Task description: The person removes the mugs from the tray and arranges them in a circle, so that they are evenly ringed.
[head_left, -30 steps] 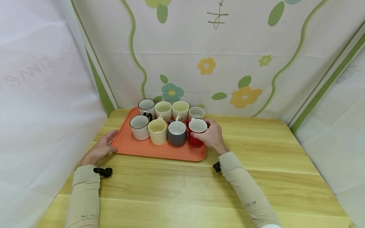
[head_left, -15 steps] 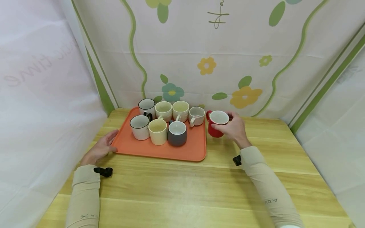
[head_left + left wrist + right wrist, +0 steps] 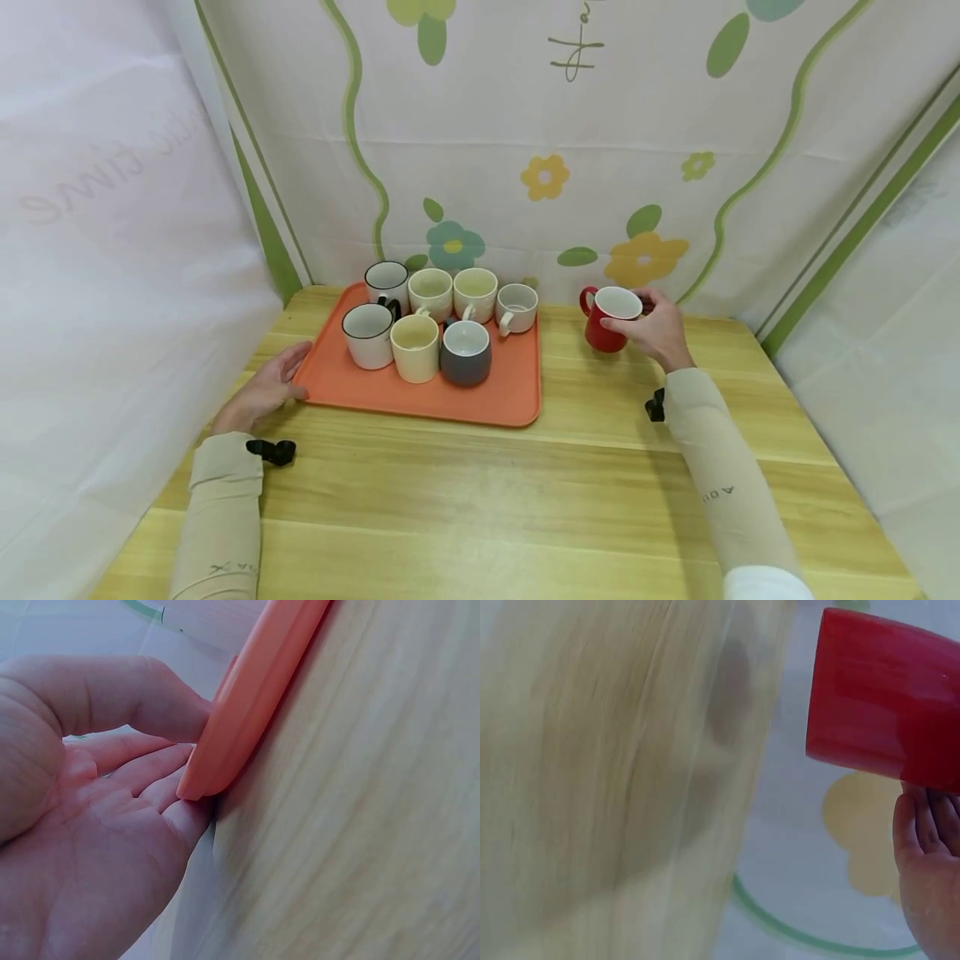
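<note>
My right hand [image 3: 660, 329] grips a red mug [image 3: 603, 333] with a white inside, thumb in front and fingers behind. In the right wrist view the red mug [image 3: 885, 697] hangs above the table, its shadow apart from it. Its handle points left. My left hand [image 3: 262, 392] holds the orange tray [image 3: 420, 404] at its left front corner. The left wrist view has my thumb on top of the tray's rim [image 3: 247, 697], with the fingers at and under its edge, their tips hidden. On the tray, a dark grey mug [image 3: 467, 362] stands at the front right.
Beside the grey mug are a pale yellow mug [image 3: 416, 354] and a black-rimmed white mug [image 3: 369, 342]. Several more mugs form the back row, with an off-white mug [image 3: 517, 312] at its right end. A patterned curtain [image 3: 480, 167] borders the wooden table [image 3: 465, 500].
My right hand has lifted the red mug off the tray's front right and carried it rightward, past the tray's edge. The left hand and the tray have stayed in place.
</note>
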Demonstrator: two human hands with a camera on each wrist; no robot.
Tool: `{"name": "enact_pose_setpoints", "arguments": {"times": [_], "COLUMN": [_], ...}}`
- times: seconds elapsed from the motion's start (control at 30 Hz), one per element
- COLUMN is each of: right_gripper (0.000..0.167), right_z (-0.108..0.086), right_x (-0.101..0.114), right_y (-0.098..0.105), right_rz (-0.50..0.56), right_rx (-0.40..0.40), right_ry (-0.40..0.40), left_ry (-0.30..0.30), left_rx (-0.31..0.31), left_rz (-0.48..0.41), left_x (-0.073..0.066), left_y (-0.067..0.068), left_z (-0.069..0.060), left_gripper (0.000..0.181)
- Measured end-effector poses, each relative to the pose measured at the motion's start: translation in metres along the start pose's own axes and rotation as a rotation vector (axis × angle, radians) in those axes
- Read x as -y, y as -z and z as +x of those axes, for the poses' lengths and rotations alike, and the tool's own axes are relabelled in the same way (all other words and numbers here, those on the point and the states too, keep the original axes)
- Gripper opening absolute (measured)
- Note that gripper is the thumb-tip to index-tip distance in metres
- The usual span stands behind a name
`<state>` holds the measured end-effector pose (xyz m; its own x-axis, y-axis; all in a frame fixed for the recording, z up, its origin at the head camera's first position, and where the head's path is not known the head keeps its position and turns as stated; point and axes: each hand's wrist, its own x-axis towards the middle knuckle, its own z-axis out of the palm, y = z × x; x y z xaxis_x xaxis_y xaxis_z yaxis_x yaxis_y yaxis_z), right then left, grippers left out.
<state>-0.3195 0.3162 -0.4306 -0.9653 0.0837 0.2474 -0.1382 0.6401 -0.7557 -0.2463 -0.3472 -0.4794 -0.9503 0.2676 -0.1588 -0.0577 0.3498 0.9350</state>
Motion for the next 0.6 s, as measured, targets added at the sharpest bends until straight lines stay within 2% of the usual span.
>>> {"name": "enact_pose_setpoints", "arguments": {"times": [0.17,0.37,0.6], "right_gripper": [0.073,0.073,0.075], "right_z": [0.001,0.0,-0.002], "right_x": [-0.013,-0.023,-0.029], "right_y": [-0.009,-0.016,-0.015], "right_rz": [0.023,0.049,0.036], "right_rx": [-0.022,-0.032,-0.023], "right_ry": [-0.012,-0.047,-0.029], "left_ry": [-0.01,-0.017,-0.009], "left_rx": [0.0,0.002,0.003], "left_rz": [0.041,0.038,0.046], "left_x": [0.001,0.001,0.003], "left_y": [0.002,0.001,0.001], "left_z": [-0.002,-0.002,0.001], "left_gripper": [0.105,0.104,0.105]}}
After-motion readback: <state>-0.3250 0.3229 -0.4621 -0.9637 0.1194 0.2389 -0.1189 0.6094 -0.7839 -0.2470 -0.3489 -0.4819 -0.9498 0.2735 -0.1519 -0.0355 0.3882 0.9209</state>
